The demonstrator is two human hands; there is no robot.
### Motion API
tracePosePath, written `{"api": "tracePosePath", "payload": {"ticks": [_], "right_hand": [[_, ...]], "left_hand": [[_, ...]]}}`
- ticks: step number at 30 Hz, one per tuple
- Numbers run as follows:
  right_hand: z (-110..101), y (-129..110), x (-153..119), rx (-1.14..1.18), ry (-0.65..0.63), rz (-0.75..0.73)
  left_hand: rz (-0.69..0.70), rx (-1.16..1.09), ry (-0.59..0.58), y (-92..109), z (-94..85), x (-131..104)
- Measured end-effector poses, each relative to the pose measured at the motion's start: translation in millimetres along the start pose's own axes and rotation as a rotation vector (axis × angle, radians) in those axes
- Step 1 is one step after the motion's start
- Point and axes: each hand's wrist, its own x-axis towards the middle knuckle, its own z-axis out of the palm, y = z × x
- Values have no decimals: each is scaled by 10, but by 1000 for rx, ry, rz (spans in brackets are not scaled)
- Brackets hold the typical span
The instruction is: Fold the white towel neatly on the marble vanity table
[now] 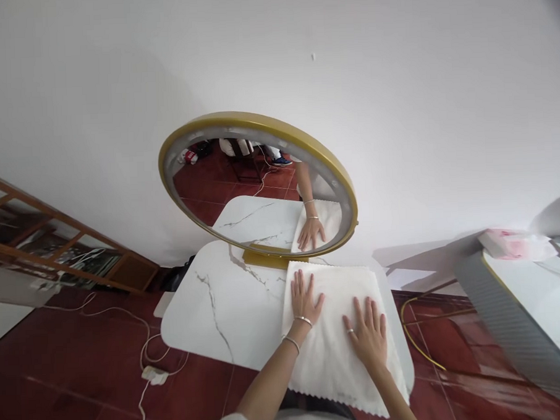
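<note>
A white cloth (333, 362) with a scalloped edge is spread over the right part of a white marble-patterned table (209, 300). On its upper left area lies my left hand (305, 300), palm down with the fingers stretched forward; two bracelets circle that wrist. My right hand (369, 331), with a ring on one finger, rests flat on the cloth's right side, fingers spread. Neither hand grips anything. Just beyond the cloth stands a round gold-framed mirror (241, 174) on a gold base (273, 258); it reflects one hand and part of the cloth.
A power strip (155, 375) with white cables lies on the red tiled floor (83, 379) at left, near a wooden glass-paned cabinet (67, 235). At right stands another white-topped table (538, 291) with a pink-and-white packet (513, 244). A white wall (419, 117) rises behind.
</note>
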Motion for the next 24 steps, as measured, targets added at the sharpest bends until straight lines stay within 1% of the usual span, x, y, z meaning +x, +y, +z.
{"api": "tracePosePath", "payload": {"ticks": [2,5,7,8,10,13,17,19,21,22,23,24], "right_hand": [[-12,-154,-24,22,-3,-58],[-19,-500,-88,77,-91,-264],[-1,-779,-153,109,-170,-396],[19,-925,-186,117,-198,-435],[92,-1220,-232,117,-223,-469],[294,-1672,-215,99,-181,-545],[701,-2302,-81,103,5,-703],[908,-2588,-26,100,83,-748],[1061,-2803,-2,93,133,-760],[1105,-2874,0,91,136,-751],[1124,-2916,-2,90,114,-733],[1116,-2928,-7,90,61,-704]], "left_hand": [[-8,-4,7,-128,-38,-2],[3,15,13,-413,-118,4],[30,46,28,-659,-183,1],[47,67,40,-797,-217,-5],[80,118,71,-1110,-287,-20],[107,201,129,-1672,-402,-47],[114,278,235,-2508,-593,-67],[113,296,282,-2859,-685,-66],[117,299,312,-3097,-748,-62],[117,295,318,-3165,-764,-59],[114,286,320,-3198,-767,-57],[107,272,317,-3195,-757,-53]]}}
